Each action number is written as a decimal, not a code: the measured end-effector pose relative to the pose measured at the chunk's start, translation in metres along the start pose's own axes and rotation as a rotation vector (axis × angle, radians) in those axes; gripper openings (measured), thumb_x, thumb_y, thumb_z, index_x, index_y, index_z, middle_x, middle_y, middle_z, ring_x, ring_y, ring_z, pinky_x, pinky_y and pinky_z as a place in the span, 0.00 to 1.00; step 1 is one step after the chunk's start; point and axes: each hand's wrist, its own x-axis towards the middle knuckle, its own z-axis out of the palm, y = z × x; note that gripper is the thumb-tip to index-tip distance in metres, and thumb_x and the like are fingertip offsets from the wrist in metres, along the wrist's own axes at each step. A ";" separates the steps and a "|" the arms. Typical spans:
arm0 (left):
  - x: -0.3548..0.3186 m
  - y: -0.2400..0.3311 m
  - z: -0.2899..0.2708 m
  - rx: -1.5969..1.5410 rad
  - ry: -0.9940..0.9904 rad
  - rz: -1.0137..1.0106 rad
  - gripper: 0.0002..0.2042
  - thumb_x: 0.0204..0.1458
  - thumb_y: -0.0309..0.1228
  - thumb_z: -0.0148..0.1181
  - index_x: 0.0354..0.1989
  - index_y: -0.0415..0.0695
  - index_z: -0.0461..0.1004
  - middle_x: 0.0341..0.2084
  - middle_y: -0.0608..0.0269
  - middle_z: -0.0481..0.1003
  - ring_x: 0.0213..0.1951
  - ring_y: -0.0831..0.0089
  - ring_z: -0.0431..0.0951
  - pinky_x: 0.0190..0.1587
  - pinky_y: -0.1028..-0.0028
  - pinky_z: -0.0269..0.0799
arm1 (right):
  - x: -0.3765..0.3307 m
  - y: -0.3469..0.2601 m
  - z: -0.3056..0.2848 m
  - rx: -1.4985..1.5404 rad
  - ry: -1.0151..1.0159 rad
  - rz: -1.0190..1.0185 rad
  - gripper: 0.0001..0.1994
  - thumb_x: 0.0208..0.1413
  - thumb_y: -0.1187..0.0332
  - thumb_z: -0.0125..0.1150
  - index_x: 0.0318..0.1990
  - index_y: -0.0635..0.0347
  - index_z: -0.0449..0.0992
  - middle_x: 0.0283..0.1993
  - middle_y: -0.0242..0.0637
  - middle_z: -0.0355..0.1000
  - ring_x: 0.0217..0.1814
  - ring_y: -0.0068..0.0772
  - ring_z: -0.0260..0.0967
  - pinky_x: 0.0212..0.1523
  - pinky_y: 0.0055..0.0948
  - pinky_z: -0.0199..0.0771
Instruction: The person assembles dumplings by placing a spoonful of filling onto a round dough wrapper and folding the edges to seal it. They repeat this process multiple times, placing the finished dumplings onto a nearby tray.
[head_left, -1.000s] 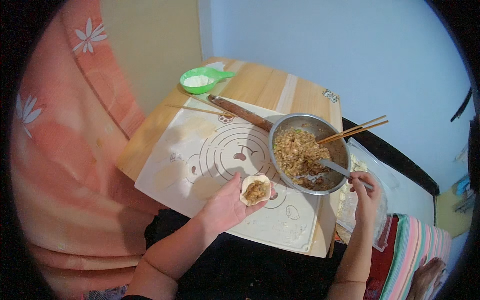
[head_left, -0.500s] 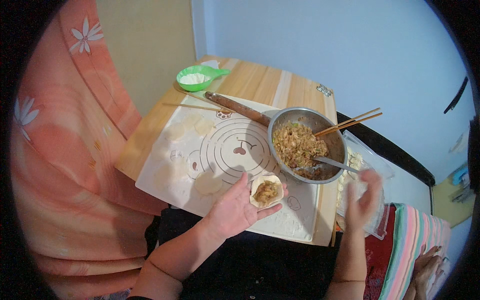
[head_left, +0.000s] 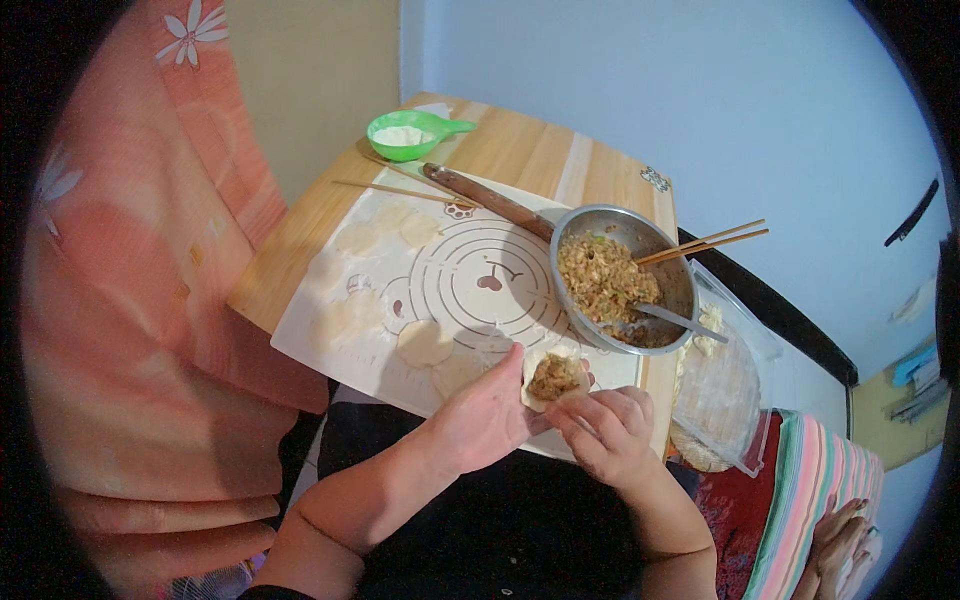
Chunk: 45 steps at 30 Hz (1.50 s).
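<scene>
A round dumpling wrapper (head_left: 538,366) lies in my left hand (head_left: 478,418), cupped under it with the palm up. Brown minced filling (head_left: 556,378) sits in its middle. At the wrapper's near right edge, my right hand (head_left: 612,432) has its fingers closed on the dough in a pinch; the fingertips are partly hidden. Beyond, a steel bowl (head_left: 612,213) holds more filling. A metal spoon (head_left: 682,320) leans in it, its handle pointing right, alongside a pair of chopsticks (head_left: 712,242). Several flat wrappers (head_left: 424,343) are spread over the left of the white mat (head_left: 300,335).
A rolling pin (head_left: 490,203) rests behind the bowl's left side, near loose thin sticks (head_left: 400,190). At the table's far edge stands a green scoop (head_left: 455,127) of flour. Right of the table is a clear plastic tray (head_left: 735,400). A person's bare feet (head_left: 840,540) show at lower right.
My right hand has left the spoon's handle and come down-left to the wrapper's edge. The spoon stays in the bowl. My left hand has shifted slightly right with the filled wrapper.
</scene>
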 end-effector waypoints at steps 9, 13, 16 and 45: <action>0.006 0.004 -0.004 0.030 -0.021 0.027 0.26 0.64 0.44 0.26 0.61 0.36 0.52 0.58 0.55 0.61 0.59 0.64 0.61 0.62 0.65 0.54 | 0.008 0.011 0.010 0.039 -0.001 0.009 0.14 0.40 0.65 0.60 0.40 0.47 0.77 0.41 0.26 0.69 0.40 0.26 0.65 0.38 0.29 0.63; 0.008 0.008 -0.004 0.042 -0.045 0.015 0.24 0.64 0.43 0.28 0.59 0.38 0.56 0.54 0.58 0.65 0.55 0.69 0.64 0.59 0.67 0.58 | 0.010 0.011 0.014 0.035 0.027 0.003 0.13 0.40 0.66 0.61 0.38 0.47 0.77 0.40 0.26 0.69 0.39 0.27 0.65 0.36 0.28 0.62; 0.011 0.008 -0.004 0.060 -0.023 0.010 0.23 0.64 0.42 0.32 0.60 0.38 0.56 0.55 0.59 0.65 0.54 0.71 0.65 0.58 0.67 0.59 | 0.012 0.008 0.013 0.144 0.053 0.095 0.13 0.38 0.69 0.64 0.36 0.49 0.78 0.39 0.29 0.69 0.40 0.30 0.66 0.36 0.29 0.64; 0.009 -0.009 0.000 0.383 0.109 0.101 0.19 0.62 0.33 0.40 0.60 0.42 0.57 0.53 0.58 0.65 0.53 0.73 0.67 0.55 0.69 0.64 | 0.005 -0.007 0.009 0.530 0.182 0.705 0.05 0.44 0.75 0.64 0.31 0.60 0.75 0.41 0.39 0.74 0.48 0.40 0.67 0.48 0.35 0.65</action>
